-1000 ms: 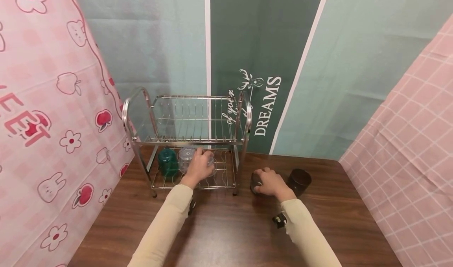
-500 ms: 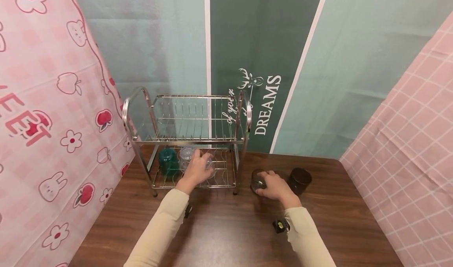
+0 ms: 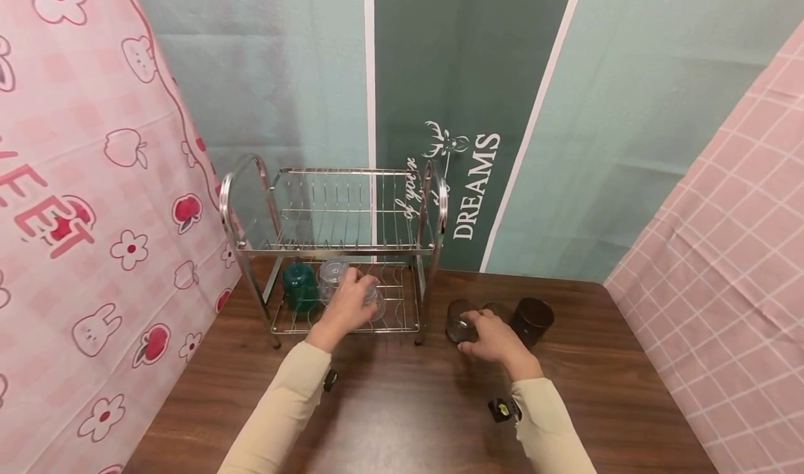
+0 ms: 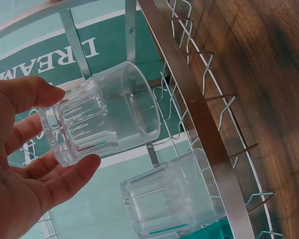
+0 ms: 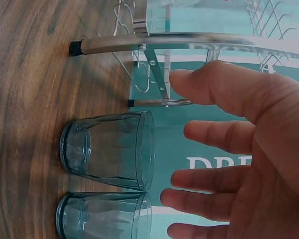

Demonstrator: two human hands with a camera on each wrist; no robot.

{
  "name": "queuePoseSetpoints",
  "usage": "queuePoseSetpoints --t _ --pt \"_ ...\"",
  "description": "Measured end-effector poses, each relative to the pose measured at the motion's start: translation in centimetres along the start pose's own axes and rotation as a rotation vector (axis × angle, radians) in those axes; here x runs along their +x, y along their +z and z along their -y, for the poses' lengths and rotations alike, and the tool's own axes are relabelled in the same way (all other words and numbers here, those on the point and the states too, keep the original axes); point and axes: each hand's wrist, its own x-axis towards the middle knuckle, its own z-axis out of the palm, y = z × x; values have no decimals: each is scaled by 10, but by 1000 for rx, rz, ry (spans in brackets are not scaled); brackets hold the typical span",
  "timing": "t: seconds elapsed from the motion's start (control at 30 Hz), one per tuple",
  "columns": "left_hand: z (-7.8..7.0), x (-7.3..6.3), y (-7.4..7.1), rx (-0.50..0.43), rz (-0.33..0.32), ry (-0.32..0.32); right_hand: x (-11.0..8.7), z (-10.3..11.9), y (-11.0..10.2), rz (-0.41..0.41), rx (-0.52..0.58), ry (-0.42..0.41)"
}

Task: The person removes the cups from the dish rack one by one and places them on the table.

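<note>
My left hand (image 3: 345, 303) is at the rack's lower tier, its fingers loosely spread about the base of an upside-down clear glass (image 4: 112, 107). Thumb and fingertips lie right at that base in the left wrist view. A second clear glass (image 3: 331, 273) and a teal glass (image 3: 299, 289) stand inverted to its left. Over the table, my right hand (image 3: 496, 338) has its fingers extended and spaced apart, holding nothing. Just beyond its fingertips stands an upright smoky glass (image 3: 460, 320). Another upright glass (image 5: 104, 216) is beside that one, partly hidden by the hand in the head view.
The two-tier metal dish rack (image 3: 342, 253) stands at the back left of the wooden table (image 3: 402, 404). A dark brown cup (image 3: 532, 320) is right of the glasses. Patterned cloths hang behind and on both sides.
My left hand has drawn back slightly toward the lower left, its fingers loosening from the clear glass. My right hand has backed off the smoky glass toward the lower right, uncovering more of it.
</note>
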Motion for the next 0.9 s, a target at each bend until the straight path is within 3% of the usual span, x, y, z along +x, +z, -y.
queuePoseSetpoints --t 0.37,0.67,0.9 --pt "-2 -9 -4 -72 -3 43 -7 5 9 -15 69 -42" --pt "-6 -19 -2 -111 -81 114 -9 8 19 -61 125 -90" --pt "-5 -27 3 -171 -97 105 -11 10 27 -117 224 -139"
